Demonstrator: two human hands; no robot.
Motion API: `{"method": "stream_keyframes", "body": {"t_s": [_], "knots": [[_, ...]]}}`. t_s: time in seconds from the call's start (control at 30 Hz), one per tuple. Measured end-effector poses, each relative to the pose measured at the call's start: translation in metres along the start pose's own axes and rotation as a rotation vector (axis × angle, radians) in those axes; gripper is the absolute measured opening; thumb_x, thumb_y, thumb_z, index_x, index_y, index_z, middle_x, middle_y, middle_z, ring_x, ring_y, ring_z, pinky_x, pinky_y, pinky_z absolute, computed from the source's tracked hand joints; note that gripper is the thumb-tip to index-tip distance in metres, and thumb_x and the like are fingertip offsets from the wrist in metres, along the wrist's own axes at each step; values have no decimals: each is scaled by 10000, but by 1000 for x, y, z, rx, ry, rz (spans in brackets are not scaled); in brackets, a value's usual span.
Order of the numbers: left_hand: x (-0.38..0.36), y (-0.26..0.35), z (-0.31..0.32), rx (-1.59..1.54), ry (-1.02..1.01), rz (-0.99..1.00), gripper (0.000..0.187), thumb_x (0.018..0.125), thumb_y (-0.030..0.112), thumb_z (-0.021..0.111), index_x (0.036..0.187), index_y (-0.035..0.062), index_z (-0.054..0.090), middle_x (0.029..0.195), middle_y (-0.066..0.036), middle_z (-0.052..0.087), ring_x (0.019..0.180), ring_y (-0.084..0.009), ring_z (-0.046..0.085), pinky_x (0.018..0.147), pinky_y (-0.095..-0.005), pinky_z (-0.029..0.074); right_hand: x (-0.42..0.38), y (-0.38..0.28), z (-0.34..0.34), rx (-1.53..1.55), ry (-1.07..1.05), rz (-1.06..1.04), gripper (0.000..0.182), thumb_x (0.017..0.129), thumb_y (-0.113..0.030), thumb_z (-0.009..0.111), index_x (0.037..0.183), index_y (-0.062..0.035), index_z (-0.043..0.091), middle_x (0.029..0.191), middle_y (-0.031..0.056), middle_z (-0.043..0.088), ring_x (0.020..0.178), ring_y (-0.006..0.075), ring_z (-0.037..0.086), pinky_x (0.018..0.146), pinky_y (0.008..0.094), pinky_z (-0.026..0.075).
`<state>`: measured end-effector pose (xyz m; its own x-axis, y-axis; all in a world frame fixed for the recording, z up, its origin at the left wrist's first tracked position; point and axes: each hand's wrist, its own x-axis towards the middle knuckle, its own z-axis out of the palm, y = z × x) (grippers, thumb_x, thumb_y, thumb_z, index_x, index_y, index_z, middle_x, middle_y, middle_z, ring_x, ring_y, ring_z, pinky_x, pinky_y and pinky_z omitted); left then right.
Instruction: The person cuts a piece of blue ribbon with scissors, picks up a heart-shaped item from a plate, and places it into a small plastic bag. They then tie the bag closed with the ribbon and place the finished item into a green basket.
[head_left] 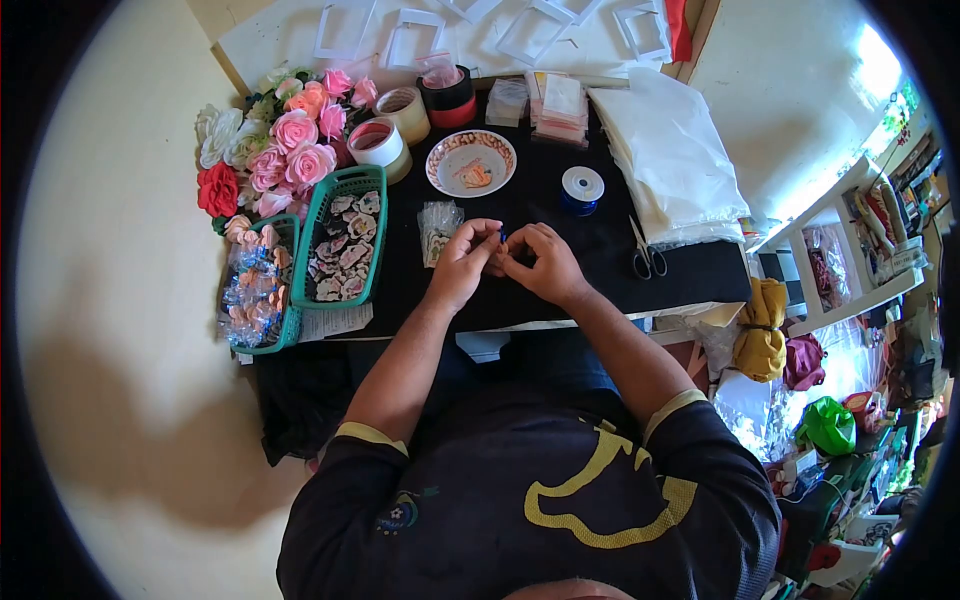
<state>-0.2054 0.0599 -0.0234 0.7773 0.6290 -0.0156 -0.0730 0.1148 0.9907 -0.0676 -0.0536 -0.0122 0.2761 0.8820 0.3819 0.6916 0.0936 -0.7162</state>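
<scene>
My left hand and my right hand meet over the black-covered table, fingertips pinched close together. Between them shows a small blue piece, too small to make out fully. Something pale orange under the fingers is mostly hidden. Beside my left hand lie clear plastic packets with small printed pieces inside. A spool of blue ribbon with a white face stands beyond my right hand. Farther right rest scissors with black handles. A patterned bowl holding a few orange bits sits beyond both hands.
At left are a green basket of printed cutouts, another green basket of wrapped items, and artificial roses. Tape rolls stand at the back. Plastic sheets cover the right side; white frames lie behind.
</scene>
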Motion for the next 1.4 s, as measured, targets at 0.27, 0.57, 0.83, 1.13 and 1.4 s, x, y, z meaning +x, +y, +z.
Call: {"method": "stream_keyframes", "body": {"t_s": [0.27, 0.57, 0.83, 1.13, 1.4], "knots": [[-2, 4, 5, -7, 28, 14, 222, 998, 192, 545, 1180, 66, 528, 968, -56, 597, 809, -124, 642, 635, -283, 590, 3, 5, -2, 94, -49, 113, 233, 835, -221, 754, 937, -43, 643, 848, 58, 614, 767, 155, 583, 693, 280, 484], [0, -1, 6, 55, 39, 53, 301, 968, 173, 596, 1228, 65, 490, 1010, -63, 585, 904, -133, 626, 653, -282, 592, 3, 15, 2, 405, 2, 283, 174, 950, -161, 639, 1027, -8, 613, 910, 59, 651, 821, 106, 610, 747, 245, 495], [1, -1, 5, 165, 21, 41, 467, 932, 217, 657, 1309, 56, 433, 1025, -76, 577, 918, -151, 621, 667, -271, 566, 4, 23, 6, 277, 7, 264, 204, 950, -201, 615, 1025, -12, 627, 935, 132, 668, 856, 234, 647, 777, 325, 506], [-3, 6, 7, 27, 7, 22, 385, 950, 216, 634, 1255, 25, 500, 1002, -64, 605, 889, -118, 623, 666, -242, 547, 4, 15, 2, 386, -28, 267, 183, 961, -198, 607, 994, -18, 616, 930, 124, 676, 862, 205, 653, 771, 320, 510], [-3, -2, 2, 11, -8, 45, 245, 997, 235, 542, 1152, 52, 596, 990, -55, 650, 904, -112, 650, 681, -239, 559, 4, 14, 0, 309, -37, 223, 198, 960, -196, 624, 1038, -15, 613, 896, 69, 650, 825, 136, 609, 753, 266, 492]]}}
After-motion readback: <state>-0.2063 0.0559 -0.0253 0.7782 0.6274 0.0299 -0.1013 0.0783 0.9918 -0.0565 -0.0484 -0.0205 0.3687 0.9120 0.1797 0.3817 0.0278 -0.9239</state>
